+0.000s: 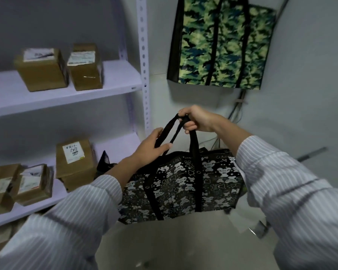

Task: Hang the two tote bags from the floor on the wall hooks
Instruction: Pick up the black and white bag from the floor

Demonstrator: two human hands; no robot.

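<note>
A black tote bag (183, 184) printed with white bears hangs in the air in front of me, held by its black straps. My right hand (197, 119) grips the top of the straps. My left hand (152, 147) pinches one strap lower down on the left. A green camouflage tote bag (222, 45) with black straps hangs flat against the wall above; its hook is out of view past the top edge.
A white metal shelf unit (144, 61) stands on the left, with brown cardboard parcels (43, 69) on its upper and lower (76, 162) shelves. Cables (238, 108) run down the wall under the camouflage bag. A grey floor (174, 246) lies below.
</note>
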